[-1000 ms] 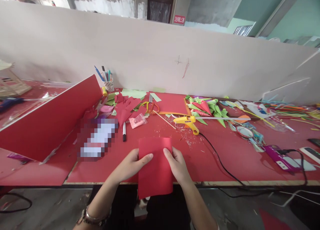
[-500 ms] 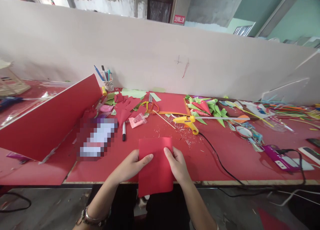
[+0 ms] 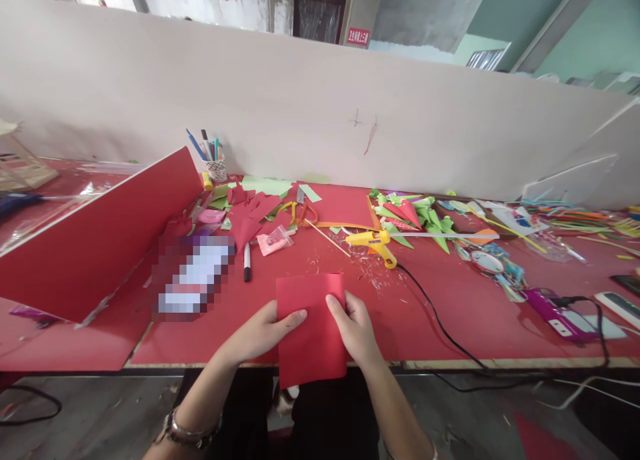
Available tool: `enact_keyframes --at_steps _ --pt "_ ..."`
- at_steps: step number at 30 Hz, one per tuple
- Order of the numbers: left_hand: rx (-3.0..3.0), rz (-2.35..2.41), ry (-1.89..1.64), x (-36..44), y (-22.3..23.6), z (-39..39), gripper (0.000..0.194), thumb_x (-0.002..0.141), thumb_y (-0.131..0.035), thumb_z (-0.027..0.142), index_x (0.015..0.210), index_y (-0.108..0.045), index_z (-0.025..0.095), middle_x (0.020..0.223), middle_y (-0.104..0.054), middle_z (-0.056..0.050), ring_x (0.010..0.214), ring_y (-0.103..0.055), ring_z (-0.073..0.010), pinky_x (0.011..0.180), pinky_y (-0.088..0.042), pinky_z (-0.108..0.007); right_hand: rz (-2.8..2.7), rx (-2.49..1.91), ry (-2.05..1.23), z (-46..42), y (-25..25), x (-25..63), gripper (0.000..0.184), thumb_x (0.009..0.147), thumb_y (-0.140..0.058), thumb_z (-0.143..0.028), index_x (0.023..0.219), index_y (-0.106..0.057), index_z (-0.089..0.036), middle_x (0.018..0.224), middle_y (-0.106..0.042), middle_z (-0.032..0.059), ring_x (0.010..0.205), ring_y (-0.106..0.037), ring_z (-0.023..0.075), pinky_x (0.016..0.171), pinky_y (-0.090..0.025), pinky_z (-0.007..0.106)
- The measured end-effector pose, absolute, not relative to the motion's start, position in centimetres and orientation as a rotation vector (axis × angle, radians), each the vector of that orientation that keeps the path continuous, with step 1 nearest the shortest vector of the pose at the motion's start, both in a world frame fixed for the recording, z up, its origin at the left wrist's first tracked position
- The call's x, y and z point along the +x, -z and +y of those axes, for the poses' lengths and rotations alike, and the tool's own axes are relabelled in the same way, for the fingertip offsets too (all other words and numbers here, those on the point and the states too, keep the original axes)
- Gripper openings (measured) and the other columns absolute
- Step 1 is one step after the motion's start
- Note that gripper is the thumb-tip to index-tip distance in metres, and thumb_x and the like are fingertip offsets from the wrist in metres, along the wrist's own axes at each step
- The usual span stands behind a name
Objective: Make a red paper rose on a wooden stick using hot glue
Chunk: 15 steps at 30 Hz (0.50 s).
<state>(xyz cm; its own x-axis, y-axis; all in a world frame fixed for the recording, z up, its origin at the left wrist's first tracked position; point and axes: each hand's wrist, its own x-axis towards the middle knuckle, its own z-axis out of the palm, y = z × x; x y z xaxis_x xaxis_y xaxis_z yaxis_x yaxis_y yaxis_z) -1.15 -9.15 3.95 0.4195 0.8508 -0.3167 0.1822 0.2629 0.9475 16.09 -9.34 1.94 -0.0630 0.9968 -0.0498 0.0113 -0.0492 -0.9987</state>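
Note:
A rectangular sheet of red paper [image 3: 313, 343] is held over the table's front edge, above my lap. My left hand [image 3: 265, 330] grips its left side, thumb on the front face and the other fingers hidden behind. On the right side my right hand [image 3: 354, 323] pinches it the same way, with its thumb pressed near the top. Whether the paper is folded or a single layer, I cannot tell. Beyond it lie a yellow glue gun [image 3: 374, 245], a thin wooden stick [image 3: 327, 239], a black-and-white marker [image 3: 247, 263] and orange-handled scissors [image 3: 303, 210].
A red board [image 3: 110, 240] stands slanted at the left, beside a pixelated patch. Red and green paper scraps [image 3: 255, 213] and green and red paper cones [image 3: 415, 217] lie at the back. A pen cup [image 3: 216, 169] stands by the partition. A purple power strip [image 3: 563, 317] and black cord are right.
Both hands keep the same hold on the red paper. Its lower edge has risen slightly; otherwise the view has barely shifted.

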Motion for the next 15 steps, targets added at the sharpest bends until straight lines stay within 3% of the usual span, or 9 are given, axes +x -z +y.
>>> enact_keyframes --at_steps 8,15 --pt "1.315 0.991 -0.398 -1.49 -3.75 -9.72 0.046 0.076 -0.050 0.049 0.110 -0.055 0.020 0.115 -0.058 -0.002 0.103 -0.054 -0.0215 0.085 -0.044 -0.030 -1.239 -1.264 -1.183 -9.18 -2.33 16.06 0.033 0.075 -0.049 -0.047 0.068 -0.053 -0.015 0.061 -0.054 0.0006 0.059 -0.049 0.0135 0.053 -0.039 0.022" --pt "1.308 0.925 -0.203 -1.94 -4.21 -9.93 0.042 0.077 -0.046 0.050 0.094 -0.062 0.016 0.076 -0.070 -0.004 0.071 -0.064 -0.0190 0.064 -0.048 -0.026 -1.220 -1.236 -1.190 -9.33 -2.55 16.11 0.031 0.076 -0.049 -0.045 0.067 -0.051 -0.016 0.060 -0.052 -0.0002 0.057 -0.047 0.0127 0.053 -0.039 0.022"
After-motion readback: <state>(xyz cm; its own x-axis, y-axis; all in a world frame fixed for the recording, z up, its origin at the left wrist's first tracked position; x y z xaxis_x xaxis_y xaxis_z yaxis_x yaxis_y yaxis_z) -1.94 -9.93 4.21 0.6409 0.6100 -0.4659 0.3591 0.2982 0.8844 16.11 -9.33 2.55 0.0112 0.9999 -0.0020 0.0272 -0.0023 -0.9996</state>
